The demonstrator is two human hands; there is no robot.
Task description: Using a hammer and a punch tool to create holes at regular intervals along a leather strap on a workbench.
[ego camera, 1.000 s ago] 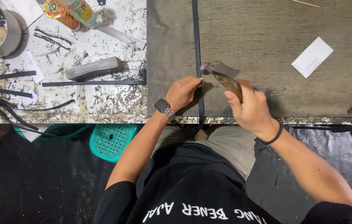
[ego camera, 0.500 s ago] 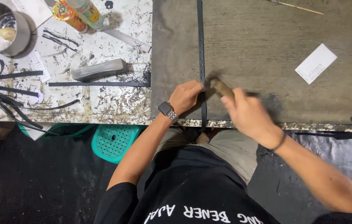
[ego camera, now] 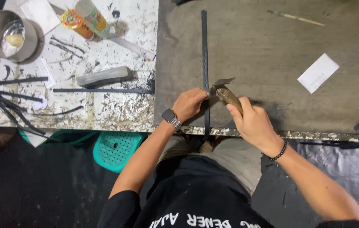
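Observation:
A long dark strap (ego camera: pixel 205 46) lies straight across the grey work mat (ego camera: pixel 272 63), running from the far side to the near edge. My left hand (ego camera: pixel 190 103), with a watch on the wrist, presses on the strap near the front edge. My right hand (ego camera: pixel 251 122) grips a wooden-handled knife (ego camera: pixel 226 90) whose flat metal blade meets the strap just beyond my left fingers. A beaded bracelet sits on my right wrist.
A speckled white board (ego camera: pixel 103 101) to the left holds a grey sharpening block (ego camera: pixel 103 77), dark strap offcuts (ego camera: pixel 101 90), a metal pot (ego camera: pixel 6 36) and a small bottle (ego camera: pixel 92 17). A white card (ego camera: pixel 318 72) and a thin stick (ego camera: pixel 295 17) lie on the mat. A teal stool (ego camera: pixel 116 150) stands below.
The view has shifted slightly. My right hand has moved the knife a little along the strap; my left hand still presses the strap in the same place.

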